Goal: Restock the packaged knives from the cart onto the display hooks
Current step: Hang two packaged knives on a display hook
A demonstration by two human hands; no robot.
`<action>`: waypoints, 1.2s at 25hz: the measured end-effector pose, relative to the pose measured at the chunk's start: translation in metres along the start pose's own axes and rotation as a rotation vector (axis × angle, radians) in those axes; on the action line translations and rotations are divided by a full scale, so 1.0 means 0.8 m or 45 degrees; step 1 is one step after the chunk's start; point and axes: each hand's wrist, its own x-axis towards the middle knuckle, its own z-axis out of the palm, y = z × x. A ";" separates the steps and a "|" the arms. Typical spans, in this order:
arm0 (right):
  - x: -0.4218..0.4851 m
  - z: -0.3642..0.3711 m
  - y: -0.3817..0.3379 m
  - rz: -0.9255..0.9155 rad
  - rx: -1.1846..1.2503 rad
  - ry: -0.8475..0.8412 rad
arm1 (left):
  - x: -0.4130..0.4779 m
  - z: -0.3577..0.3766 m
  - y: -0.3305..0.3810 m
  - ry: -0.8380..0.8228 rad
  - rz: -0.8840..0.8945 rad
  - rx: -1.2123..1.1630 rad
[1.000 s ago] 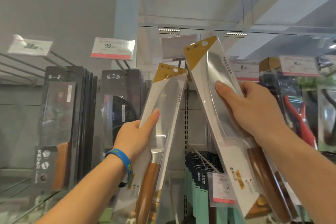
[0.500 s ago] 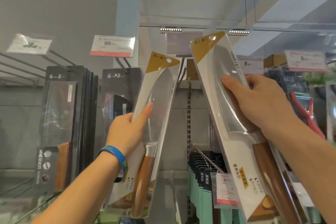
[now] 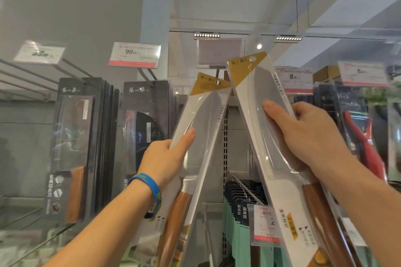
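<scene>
Above my fingers (image 3: 273, 112), the gold tops (image 3: 245, 65) are meeting: my left hand (image 3: 161, 158) is curling around the left packaged knife (image 3: 202, 115), my right hand (image 3: 310, 134) is clasping the right packaged knife (image 3: 258, 89).

Price tag (image 3: 134, 55) — 99, red-handled tool (image 3: 360, 134), teal packs (image 3: 236, 240), ceiling light (image 3: 206, 35)

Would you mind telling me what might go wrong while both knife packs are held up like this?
The left knife pack and right knife pack meet at their gold tops, so one may snag the other during hanging.
The left hand and right hand each grip mid-blade, wooden handles hanging below; a pack might slip.
The hook is mostly hidden behind the packs, so a hang hole may miss it.
</scene>
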 end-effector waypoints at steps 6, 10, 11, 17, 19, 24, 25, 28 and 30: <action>-0.007 0.005 0.008 0.005 0.062 -0.016 | -0.005 0.008 0.008 -0.035 -0.004 0.013; -0.006 0.012 0.008 -0.016 0.081 -0.025 | -0.007 0.014 0.006 -0.039 -0.023 0.018; -0.007 0.015 0.008 -0.019 0.085 -0.035 | -0.008 0.017 0.005 -0.043 -0.030 0.022; -0.016 0.028 0.003 -0.017 0.080 -0.081 | -0.007 0.018 0.005 -0.018 -0.002 0.108; -0.018 0.029 0.003 -0.005 0.083 -0.074 | -0.010 0.019 0.004 -0.009 -0.011 0.087; -0.023 0.024 0.007 0.018 0.067 -0.069 | -0.022 0.037 0.006 0.062 0.020 0.016; -0.024 0.022 0.010 0.019 0.058 -0.071 | -0.023 0.040 0.005 0.062 0.015 -0.008; -0.024 0.018 0.016 0.036 0.064 -0.064 | -0.018 0.048 -0.001 0.005 -0.030 -0.090; -0.022 0.015 0.021 0.051 0.066 -0.048 | -0.020 0.050 0.000 0.022 -0.017 -0.099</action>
